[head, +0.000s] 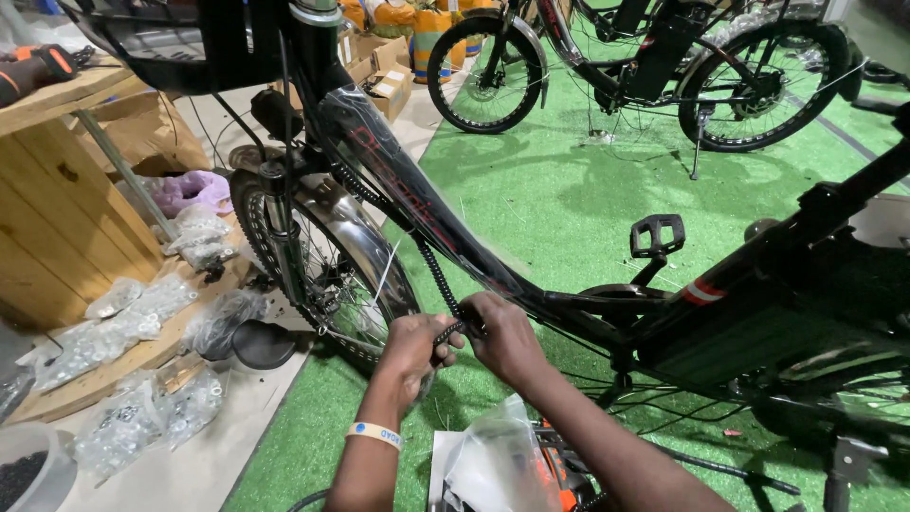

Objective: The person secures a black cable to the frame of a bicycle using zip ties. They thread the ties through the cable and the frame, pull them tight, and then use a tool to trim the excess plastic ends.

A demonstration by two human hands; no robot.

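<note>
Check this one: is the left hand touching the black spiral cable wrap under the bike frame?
Touching. The head view shows the left hand pinching the end of the spiral wrap between its fingers, with the right hand beside it against the frame.

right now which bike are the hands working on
The near black bicycle: both hands grip the spiral-wrapped cable along its down tube. The other bicycle stands untouched behind.

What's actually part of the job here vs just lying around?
In hand:
- left hand and right hand, both on the black spiral cable wrap
- black bicycle down tube that the wrap runs along

Lying about:
- clear bags of small metal parts
- wooden cable spool
- parked black bicycle
- cardboard boxes
</note>
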